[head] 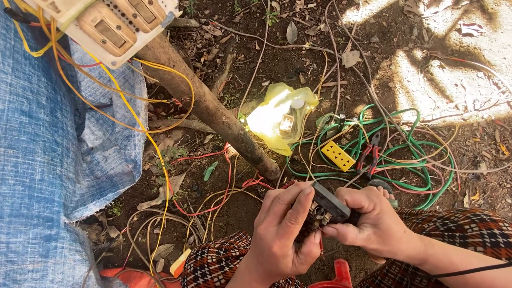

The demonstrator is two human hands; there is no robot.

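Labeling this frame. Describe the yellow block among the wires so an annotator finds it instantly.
Start at the slanting wooden post that runs down the middle to the dirt. Right of its base lies a tangle of green wire loops. The small yellow rectangular block sits at the tangle's left edge, above the person's hands; unlike the crumpled yellow plastic bag beside it, it is rigid with rows of dark holes.

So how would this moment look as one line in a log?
left hand: grips small dark electrical part | right hand: grips same part | nearby: yellow socket block, pliers, green wire
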